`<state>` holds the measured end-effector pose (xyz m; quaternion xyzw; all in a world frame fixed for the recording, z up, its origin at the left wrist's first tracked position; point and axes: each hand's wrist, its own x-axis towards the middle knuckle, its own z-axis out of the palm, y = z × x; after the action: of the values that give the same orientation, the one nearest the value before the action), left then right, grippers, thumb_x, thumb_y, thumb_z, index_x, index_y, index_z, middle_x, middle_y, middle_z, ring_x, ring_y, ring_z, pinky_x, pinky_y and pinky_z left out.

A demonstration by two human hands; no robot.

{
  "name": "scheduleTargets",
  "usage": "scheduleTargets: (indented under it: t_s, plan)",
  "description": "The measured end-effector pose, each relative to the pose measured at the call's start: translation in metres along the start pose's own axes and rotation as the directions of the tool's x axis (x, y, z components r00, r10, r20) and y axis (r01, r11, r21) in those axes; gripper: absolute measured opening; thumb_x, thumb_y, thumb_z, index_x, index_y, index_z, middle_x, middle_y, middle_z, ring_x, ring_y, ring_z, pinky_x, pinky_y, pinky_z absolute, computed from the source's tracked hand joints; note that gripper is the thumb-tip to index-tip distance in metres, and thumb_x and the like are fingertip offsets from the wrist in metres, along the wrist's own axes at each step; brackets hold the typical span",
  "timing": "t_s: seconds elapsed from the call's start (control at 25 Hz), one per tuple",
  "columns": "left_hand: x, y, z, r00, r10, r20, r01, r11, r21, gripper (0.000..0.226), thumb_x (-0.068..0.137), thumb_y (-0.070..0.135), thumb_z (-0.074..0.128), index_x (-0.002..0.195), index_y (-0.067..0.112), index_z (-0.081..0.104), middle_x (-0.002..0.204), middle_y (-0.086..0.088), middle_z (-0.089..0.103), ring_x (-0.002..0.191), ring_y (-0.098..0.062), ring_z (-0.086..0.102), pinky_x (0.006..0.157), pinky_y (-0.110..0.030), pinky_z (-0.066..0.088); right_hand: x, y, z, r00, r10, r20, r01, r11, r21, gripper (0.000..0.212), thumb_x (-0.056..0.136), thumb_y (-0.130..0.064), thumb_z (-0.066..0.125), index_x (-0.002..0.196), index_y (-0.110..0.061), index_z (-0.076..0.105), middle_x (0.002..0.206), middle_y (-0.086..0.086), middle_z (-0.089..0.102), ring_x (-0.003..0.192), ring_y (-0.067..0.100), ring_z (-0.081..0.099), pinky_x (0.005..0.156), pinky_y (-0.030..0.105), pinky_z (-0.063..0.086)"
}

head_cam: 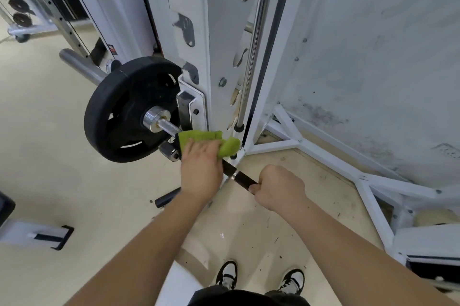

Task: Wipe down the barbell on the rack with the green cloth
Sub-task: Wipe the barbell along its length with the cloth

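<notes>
on the rack [199, 32], our left hand [200, 171] presses the green cloth [199, 139] around the barbell [169, 127] beside the black plate [124, 109]; right hand [280, 187] fists the bar just below.

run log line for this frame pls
left hand: pressing green terry cloth on steel barbell shaft | right hand: gripping dark bar section | black weight plate loaded

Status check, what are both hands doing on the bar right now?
Left hand pressing green cloth onto barbell near the black weight plate. Right hand gripping the bar bare. Rack upright close beside cloth; nothing blocking.
</notes>
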<state>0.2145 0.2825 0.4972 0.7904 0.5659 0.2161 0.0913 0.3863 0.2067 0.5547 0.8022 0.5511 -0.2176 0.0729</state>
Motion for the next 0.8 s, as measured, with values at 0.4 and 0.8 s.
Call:
scheduleTargets:
  t_s: [0.4, 0.8]
  plan:
    - [-0.01, -0.008, -0.006, 0.999, -0.032, -0.015, 0.031, 0.998, -0.06, 0.043, 0.078, -0.003, 0.068, 0.117, 0.015, 0.069, 0.117, -0.005, 0.073, 0.119, -0.029, 0.063, 0.118, -0.053, 0.035, 0.002, -0.001, -0.002, 0.999, 0.028, 0.035, -0.029, 0.999, 0.031, 0.031, 0.087, -0.05, 0.066, 0.078, -0.02, 0.069, 0.07, -0.002, 0.069, 0.067, 0.02, 0.069, 0.063, 0.029, 0.053]
    - [-0.045, 0.006, -0.005, 0.979, -0.188, -0.074, 0.164, 0.953, -0.256, 0.055, 0.078, -0.011, 0.07, 0.128, 0.01, 0.067, 0.137, -0.01, 0.066, 0.127, -0.031, 0.062, 0.107, -0.039, 0.047, -0.004, 0.0, 0.0, 0.999, 0.034, 0.012, -0.034, 0.998, 0.044, 0.03, 0.089, -0.049, 0.066, 0.081, -0.021, 0.073, 0.072, -0.004, 0.068, 0.068, 0.018, 0.067, 0.056, 0.025, 0.046]
